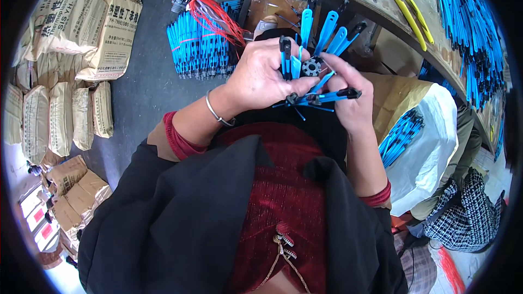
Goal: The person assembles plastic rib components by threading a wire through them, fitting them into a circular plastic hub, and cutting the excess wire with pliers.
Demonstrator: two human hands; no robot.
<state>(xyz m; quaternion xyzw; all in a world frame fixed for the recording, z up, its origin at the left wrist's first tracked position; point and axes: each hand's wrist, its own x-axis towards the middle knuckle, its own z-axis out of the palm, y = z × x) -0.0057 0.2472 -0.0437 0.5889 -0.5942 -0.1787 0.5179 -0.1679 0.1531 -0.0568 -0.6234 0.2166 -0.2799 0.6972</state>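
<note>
The left hand (261, 76) fingers clamp a fan of blue plastic strips with black tips (321, 35); the right hand (351, 106) fingers pinch a single blue strip (327, 97) just below it.

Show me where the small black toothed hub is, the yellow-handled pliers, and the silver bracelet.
black toothed hub (312, 66), head view, on its round face between both hands' fingertips.
yellow-handled pliers (412, 15), head view, midway along the yellow handles on the workbench.
silver bracelet (213, 112), head view, on the band across the left wrist.
</note>
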